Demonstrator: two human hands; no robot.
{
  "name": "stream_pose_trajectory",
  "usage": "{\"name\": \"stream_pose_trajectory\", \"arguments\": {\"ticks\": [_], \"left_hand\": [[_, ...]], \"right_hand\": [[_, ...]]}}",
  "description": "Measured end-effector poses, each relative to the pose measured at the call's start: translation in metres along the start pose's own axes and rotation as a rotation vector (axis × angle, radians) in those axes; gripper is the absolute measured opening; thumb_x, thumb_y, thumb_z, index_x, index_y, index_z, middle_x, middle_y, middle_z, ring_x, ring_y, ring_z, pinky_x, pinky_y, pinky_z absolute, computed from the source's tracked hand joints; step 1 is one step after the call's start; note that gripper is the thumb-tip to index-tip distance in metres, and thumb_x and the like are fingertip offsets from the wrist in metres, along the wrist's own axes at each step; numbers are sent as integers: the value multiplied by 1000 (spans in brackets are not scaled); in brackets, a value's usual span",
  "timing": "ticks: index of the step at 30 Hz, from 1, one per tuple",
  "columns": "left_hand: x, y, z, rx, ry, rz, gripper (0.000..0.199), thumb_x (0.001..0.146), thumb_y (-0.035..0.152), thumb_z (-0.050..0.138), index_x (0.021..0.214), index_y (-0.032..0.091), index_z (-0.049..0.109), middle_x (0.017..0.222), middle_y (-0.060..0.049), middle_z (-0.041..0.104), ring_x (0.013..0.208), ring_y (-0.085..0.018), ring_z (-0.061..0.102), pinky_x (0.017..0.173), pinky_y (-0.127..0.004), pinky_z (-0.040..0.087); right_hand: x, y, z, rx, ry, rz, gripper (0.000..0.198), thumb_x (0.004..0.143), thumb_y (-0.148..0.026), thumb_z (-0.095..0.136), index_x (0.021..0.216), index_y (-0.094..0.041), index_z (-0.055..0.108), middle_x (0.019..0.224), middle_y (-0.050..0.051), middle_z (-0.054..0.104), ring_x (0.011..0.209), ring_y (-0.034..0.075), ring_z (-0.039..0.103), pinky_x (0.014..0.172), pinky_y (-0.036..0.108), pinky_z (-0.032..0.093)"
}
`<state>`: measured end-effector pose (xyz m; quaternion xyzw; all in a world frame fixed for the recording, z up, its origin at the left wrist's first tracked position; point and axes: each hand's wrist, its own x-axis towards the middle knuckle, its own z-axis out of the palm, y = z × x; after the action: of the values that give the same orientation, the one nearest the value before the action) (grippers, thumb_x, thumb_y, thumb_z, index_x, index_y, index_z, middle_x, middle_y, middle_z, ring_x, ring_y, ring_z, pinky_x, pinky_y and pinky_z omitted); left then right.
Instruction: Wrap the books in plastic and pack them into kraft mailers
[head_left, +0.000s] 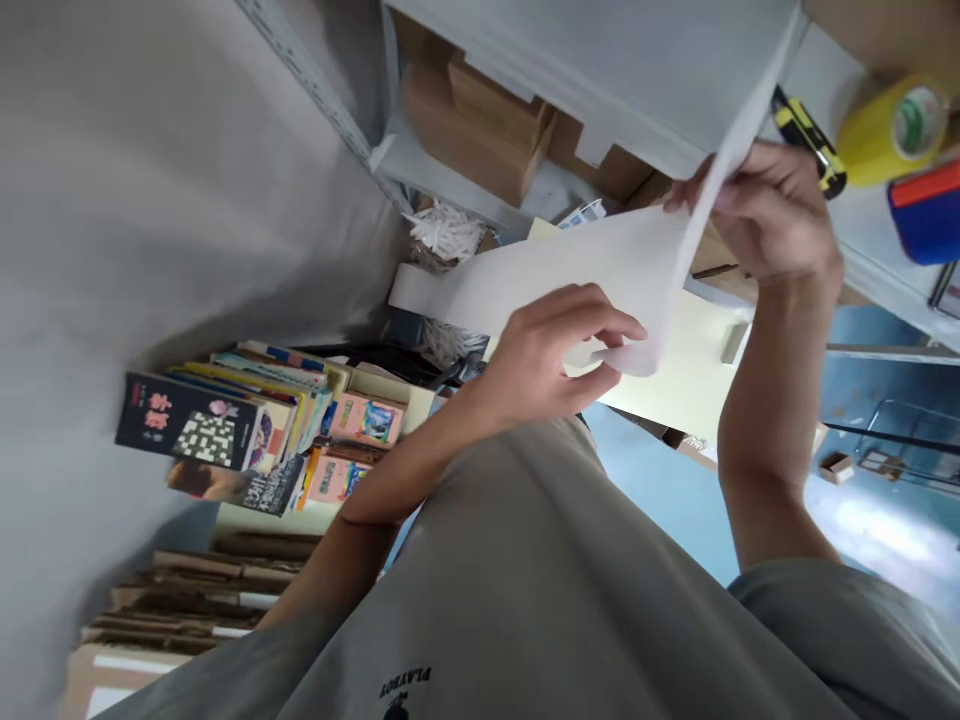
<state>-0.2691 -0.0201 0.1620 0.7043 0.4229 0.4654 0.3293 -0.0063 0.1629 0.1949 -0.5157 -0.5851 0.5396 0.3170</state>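
A long white sheet [577, 250], thin and flexible like paper or packing foam, stretches across the middle of the view and bends upward on the right. My right hand [784, 210] pinches its raised edge between thumb and fingers. Lower down, my left hand [555, 345] has thumb and fingers closed around the sheet's curled near corner. Under the sheet lies a pale yellow board or work surface [675, 370], partly covered. Beside my right hand, a yellow and black utility knife [810, 140] rests on a grey shelf.
A yellow tape roll [892, 130] and a blue and red object [926, 210] sit on the shelf at right. Cardboard boxes [480, 130] fill a shelf ahead. Shredded white paper [448, 230] is behind the sheet. Books [217, 420] are stacked left, above flattened cardboard [195, 590].
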Motion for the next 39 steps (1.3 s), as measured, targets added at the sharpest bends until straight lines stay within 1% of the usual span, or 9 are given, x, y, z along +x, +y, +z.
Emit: {"name": "stream_pose_trajectory", "arguments": {"ticks": [3, 7, 12, 18, 23, 26, 29, 35, 39], "left_hand": [[7, -6, 56, 1, -123, -10, 20, 117, 23, 65, 125, 32, 81, 105, -7, 80, 101, -25, 81, 96, -42, 71], [8, -29, 134, 102, -228, -34, 31, 121, 24, 56, 134, 30, 83, 112, -11, 81, 108, -27, 80, 96, -41, 69], [4, -56, 233, 290, -396, -112, 55, 118, 16, 53, 165, 32, 76, 121, -11, 80, 115, -27, 78, 98, -39, 68], [0, -77, 339, 458, -609, -204, 64, 115, 7, 51, 170, 27, 75, 130, -15, 78, 116, -28, 77, 99, -40, 65], [-11, -93, 393, 510, -748, -240, 65, 109, 2, 53, 165, 24, 78, 134, -17, 79, 123, -30, 76, 107, -42, 63], [-20, -101, 404, 492, -832, -292, 61, 110, 12, 61, 169, 21, 74, 141, -19, 79, 128, -33, 75, 111, -44, 62], [-26, -111, 394, 459, -837, -396, 62, 113, 35, 72, 172, 15, 70, 163, -26, 72, 149, -41, 67, 127, -53, 56], [-30, -156, 320, 603, -593, -757, 93, 108, 66, 78, 185, 19, 54, 201, -23, 34, 189, -51, 18, 148, -69, 25], [-40, -181, 281, 637, -621, -831, 108, 100, 77, 84, 186, 20, 50, 205, -20, 25, 192, -52, 5, 150, -74, 15]], "right_hand": [[-38, 46, -40, 86, -5, -163, 32, 82, -54, 100, 77, -31, 78, 104, 8, 85, 132, 37, 83, 131, 57, 56], [-81, 111, -81, 124, 202, -1, 36, 81, -59, 94, 81, -34, 68, 134, 11, 89, 140, 36, 80, 130, 53, 57], [-121, 186, -131, 53, 349, 228, 52, 85, -77, 80, 111, -33, 71, 152, 14, 82, 148, 37, 76, 119, 58, 65], [-169, 274, -180, 100, 357, 497, 82, 100, -101, 56, 129, -27, 75, 131, 18, 84, 125, 34, 82, 99, 49, 68], [-198, 339, -173, 75, 316, 577, 54, 91, -77, 85, 101, -26, 72, 108, 9, 83, 102, 25, 78, 94, 40, 65], [-201, 367, -164, 11, 343, 652, 45, 94, -68, 81, 88, -27, 65, 94, 5, 79, 93, 22, 73, 89, 37, 62], [-196, 386, -162, -36, 323, 694, 40, 98, -61, 79, 84, -28, 61, 87, 2, 76, 91, 21, 71, 88, 34, 60], [-184, 415, -165, -276, 289, 809, 42, 105, -40, 74, 74, -31, 47, 76, -5, 63, 86, 19, 57, 87, 30, 52], [-184, 429, -159, -376, 295, 835, 41, 108, -36, 72, 75, -32, 47, 83, -1, 67, 86, 21, 58, 92, 33, 52]]}}
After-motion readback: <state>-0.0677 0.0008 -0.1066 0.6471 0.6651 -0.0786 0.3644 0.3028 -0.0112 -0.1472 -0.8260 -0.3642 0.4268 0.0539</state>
